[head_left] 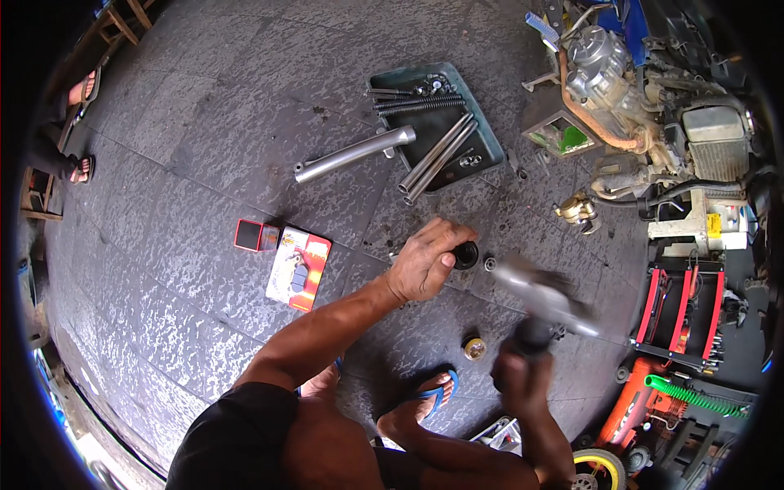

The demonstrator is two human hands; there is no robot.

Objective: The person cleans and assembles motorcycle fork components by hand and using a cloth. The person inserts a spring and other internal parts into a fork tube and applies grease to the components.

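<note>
My left hand (420, 263) is closed around an upright cylindrical part whose black, ring-shaped end (465, 255) shows beside the thumb. The rest of that part is hidden under the hand. My right hand (523, 377) grips a hammer by its dark handle. Blurred by motion, the silver hammer head (543, 296) is to the right of the black end and apart from it. A small metal ring (490, 264) appears between the two. On the floor near my foot lies a roll of tape (474, 349).
Ahead, a green tray (479, 113) holds metal tubes (441, 155), springs (420, 104) and small parts. A silver fork leg (351, 155) rests against its edge. Leftward lie a brake pad package (299, 269) and a small red box (248, 234). An engine (600, 61) and a red toolbox (682, 314) stand right.
</note>
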